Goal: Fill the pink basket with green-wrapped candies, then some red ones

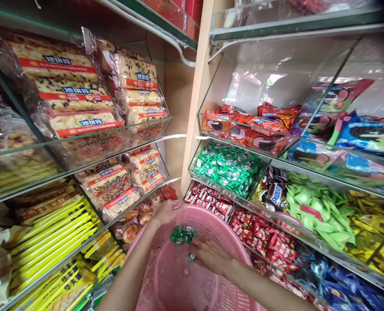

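A pink plastic mesh basket [237, 231] stands in front of me, tilted toward the shelf corner. My left hand [170, 212] is closed on its far rim. Inside lies a small heap of green-wrapped candies [180, 234] against the far wall. My right hand [211, 255] reaches into the basket, its bent fingers at the right side of the heap and closed on some of the candies. One green-wrapped piece shows just under the fingers. A small pinkish piece [186, 271] lies lower on the mesh. The fingertips are partly hidden.
A glass bin of similar green candies [229, 168] is ahead on the right. Below it are red-and-white wrapped candies [263, 231]; Snickers bars [276, 194] are beside it. Wrapped sachima cakes [75, 93] and yellow packets [54, 242] fill the left shelves. Glass shelf edges flank the basket.
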Action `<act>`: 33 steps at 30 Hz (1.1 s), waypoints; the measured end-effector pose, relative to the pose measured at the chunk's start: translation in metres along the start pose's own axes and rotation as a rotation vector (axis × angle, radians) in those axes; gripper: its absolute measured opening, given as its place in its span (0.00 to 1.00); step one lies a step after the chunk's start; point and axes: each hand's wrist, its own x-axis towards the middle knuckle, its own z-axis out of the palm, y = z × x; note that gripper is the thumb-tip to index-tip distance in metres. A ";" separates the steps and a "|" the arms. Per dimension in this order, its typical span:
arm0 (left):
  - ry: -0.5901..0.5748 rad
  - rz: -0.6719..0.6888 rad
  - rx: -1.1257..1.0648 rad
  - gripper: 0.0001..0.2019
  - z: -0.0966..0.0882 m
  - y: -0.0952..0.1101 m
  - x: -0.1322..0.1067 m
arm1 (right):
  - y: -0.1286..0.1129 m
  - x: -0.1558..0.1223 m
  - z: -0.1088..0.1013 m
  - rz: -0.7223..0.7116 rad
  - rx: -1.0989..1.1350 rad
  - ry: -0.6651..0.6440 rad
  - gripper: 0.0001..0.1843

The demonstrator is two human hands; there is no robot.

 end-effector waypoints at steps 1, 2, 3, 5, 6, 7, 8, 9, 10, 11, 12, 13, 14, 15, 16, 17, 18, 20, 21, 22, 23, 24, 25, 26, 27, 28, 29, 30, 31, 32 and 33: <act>0.002 0.001 0.001 0.25 0.001 -0.001 0.001 | 0.000 0.000 0.001 0.008 0.016 -0.012 0.09; 0.005 0.003 0.004 0.25 0.002 -0.002 0.001 | 0.001 0.001 0.002 0.021 0.033 -0.022 0.09; 0.007 0.007 0.008 0.25 0.002 -0.003 0.001 | 0.001 0.001 0.003 0.029 0.053 -0.029 0.09; 0.008 0.012 0.014 0.25 0.003 -0.004 0.002 | 0.003 0.001 0.004 0.026 0.108 -0.033 0.09; 0.006 0.013 0.013 0.25 0.003 -0.004 0.002 | 0.003 0.000 0.003 0.021 0.143 -0.031 0.09; 0.003 0.012 0.011 0.25 0.003 -0.004 0.001 | 0.004 0.000 0.002 0.015 0.186 -0.026 0.10; 0.000 0.009 0.006 0.25 0.003 -0.003 0.001 | 0.005 0.000 0.000 0.013 0.234 -0.010 0.11; -0.003 0.006 0.001 0.25 0.002 -0.002 0.000 | 0.006 0.000 -0.002 0.019 0.282 0.019 0.12; -0.005 0.006 -0.002 0.25 0.001 -0.001 -0.001 | 0.007 0.001 -0.004 0.037 0.322 0.060 0.12; -0.006 0.004 -0.002 0.25 0.000 0.000 -0.002 | 0.009 0.001 -0.005 0.065 0.353 0.104 0.11; -0.007 0.001 0.000 0.25 -0.001 0.001 -0.003 | 0.011 0.002 -0.006 0.104 0.371 0.144 0.10; -0.006 -0.003 0.002 0.25 -0.002 0.002 -0.003 | 0.013 0.003 -0.006 0.150 0.376 0.174 0.09; -0.004 -0.009 0.008 0.25 -0.002 0.003 -0.004 | 0.014 0.004 -0.006 0.198 0.371 0.189 0.08; -0.002 -0.014 0.014 0.25 -0.001 0.003 -0.004 | 0.016 0.005 -0.005 0.242 0.358 0.190 0.08; -0.001 -0.018 0.019 0.26 -0.001 0.003 -0.003 | 0.017 0.005 -0.003 0.275 0.344 0.180 0.08; 0.002 -0.018 0.026 0.26 0.000 0.003 -0.003 | 0.017 0.005 -0.001 0.300 0.331 0.163 0.08; 0.003 -0.015 0.034 0.26 0.001 0.003 -0.002 | 0.017 0.005 0.001 0.318 0.317 0.141 0.08; 0.000 -0.009 0.051 0.26 0.001 0.004 -0.001 | 0.017 0.005 0.004 0.344 0.293 0.091 0.09; -0.003 -0.009 0.058 0.26 0.001 0.004 0.000 | 0.016 0.005 0.004 0.355 0.281 0.072 0.10; -0.008 -0.010 0.064 0.26 0.001 0.005 0.000 | 0.016 0.005 0.005 0.360 0.271 0.060 0.10; -0.011 -0.010 0.067 0.26 0.000 0.006 0.000 | 0.016 0.005 0.005 0.364 0.262 0.052 0.10; -0.014 -0.010 0.069 0.26 -0.001 0.007 0.000 | 0.016 0.005 0.005 0.368 0.254 0.046 0.10; -0.013 -0.008 0.070 0.26 -0.001 0.008 -0.001 | 0.016 0.006 0.005 0.370 0.247 0.041 0.10; -0.012 -0.004 0.070 0.26 -0.002 0.008 -0.001 | 0.016 0.006 0.005 0.370 0.241 0.036 0.10; -0.010 -0.001 0.072 0.26 -0.002 0.008 0.000 | 0.017 0.007 0.005 0.369 0.234 0.030 0.09; -0.009 0.001 0.074 0.26 -0.001 0.008 0.000 | 0.017 0.008 0.006 0.366 0.226 0.024 0.09; -0.007 0.003 0.075 0.26 -0.001 0.007 0.001 | 0.017 0.008 0.006 0.360 0.217 0.020 0.08; -0.007 0.003 0.075 0.26 0.000 0.006 0.001 | 0.017 0.008 0.007 0.350 0.210 0.016 0.08; -0.006 0.004 0.072 0.26 0.001 0.005 0.002 | 0.016 0.008 0.007 0.343 0.203 0.012 0.08; -0.004 0.005 0.069 0.26 0.002 0.004 0.002 | 0.016 0.008 0.007 0.336 0.198 0.007 0.08; -0.002 0.007 0.066 0.26 0.002 0.003 0.003 | 0.016 0.007 0.007 0.326 0.198 0.002 0.08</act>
